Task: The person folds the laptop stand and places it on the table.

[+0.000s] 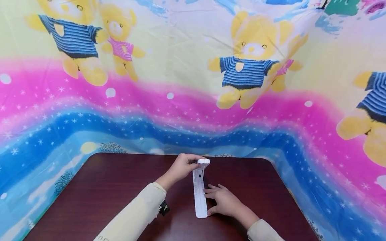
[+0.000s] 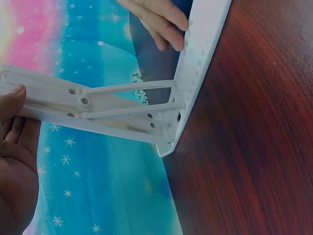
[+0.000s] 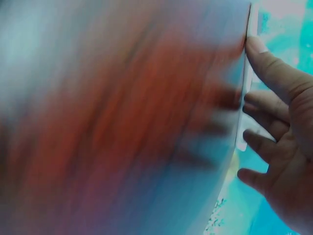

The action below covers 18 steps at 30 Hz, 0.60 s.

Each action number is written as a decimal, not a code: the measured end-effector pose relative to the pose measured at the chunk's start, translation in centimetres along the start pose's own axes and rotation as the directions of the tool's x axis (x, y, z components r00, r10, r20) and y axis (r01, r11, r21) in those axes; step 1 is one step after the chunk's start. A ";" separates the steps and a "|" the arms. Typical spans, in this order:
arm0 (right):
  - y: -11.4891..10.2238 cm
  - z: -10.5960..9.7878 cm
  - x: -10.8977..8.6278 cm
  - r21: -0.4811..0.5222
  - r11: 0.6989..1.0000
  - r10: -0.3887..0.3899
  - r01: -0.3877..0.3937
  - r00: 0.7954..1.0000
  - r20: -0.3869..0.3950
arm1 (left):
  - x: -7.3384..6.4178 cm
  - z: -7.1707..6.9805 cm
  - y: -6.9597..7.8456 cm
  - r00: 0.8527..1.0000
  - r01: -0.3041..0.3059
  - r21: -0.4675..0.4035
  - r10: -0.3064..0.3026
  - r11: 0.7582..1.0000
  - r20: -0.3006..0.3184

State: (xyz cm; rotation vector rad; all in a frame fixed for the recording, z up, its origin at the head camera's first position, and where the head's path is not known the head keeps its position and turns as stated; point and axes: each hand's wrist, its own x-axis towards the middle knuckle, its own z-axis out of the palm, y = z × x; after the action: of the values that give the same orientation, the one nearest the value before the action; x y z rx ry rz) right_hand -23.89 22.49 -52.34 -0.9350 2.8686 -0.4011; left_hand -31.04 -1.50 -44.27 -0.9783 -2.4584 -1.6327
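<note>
A white folding stand has its long flat base along the table, with a hinged arm raised at the far end. Two thin struts link the arm to the base in the left wrist view. My left hand pinches the raised arm near its upper end, thumb on the inner face. Beside the base's right edge is my right hand, fingers spread and fairly straight. Its thumb and fingertips touch that edge, thumb toward the near end. In the right wrist view the base shows only as a narrow white strip.
The dark red-brown wooden table has a glossy surface and rounded far corners. A cloth printed with bears and snowflakes hangs behind it and down both sides. A dark band is on the left wrist.
</note>
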 end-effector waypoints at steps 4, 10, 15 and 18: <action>-0.9 0.1 0.2 -0.006 0.998 0.055 -0.055 0.998 -0.018 | 0.0 -0.2 -0.2 1.000 0.003 -0.036 -0.003 0.999 0.004; -1.5 0.4 0.6 -0.002 0.997 0.081 -0.081 0.996 -0.033 | -0.1 -0.5 -0.4 0.999 0.038 -0.081 -0.036 0.996 0.018; -1.4 0.4 0.6 0.041 0.997 0.071 -0.070 0.997 -0.026 | -0.2 -0.3 -0.6 0.999 0.037 -0.129 -0.035 0.991 0.015; -1.1 0.0 0.5 0.108 0.993 0.054 -0.053 0.999 -0.002 | -0.3 -0.1 -0.7 0.999 0.036 -0.168 -0.035 0.985 0.007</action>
State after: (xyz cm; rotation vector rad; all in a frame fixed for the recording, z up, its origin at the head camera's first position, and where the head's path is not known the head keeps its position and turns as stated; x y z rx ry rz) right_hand -23.69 21.35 -52.10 -0.8388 2.8366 -0.5473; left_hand -31.17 -1.89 -44.89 -0.9609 -2.3853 -1.8769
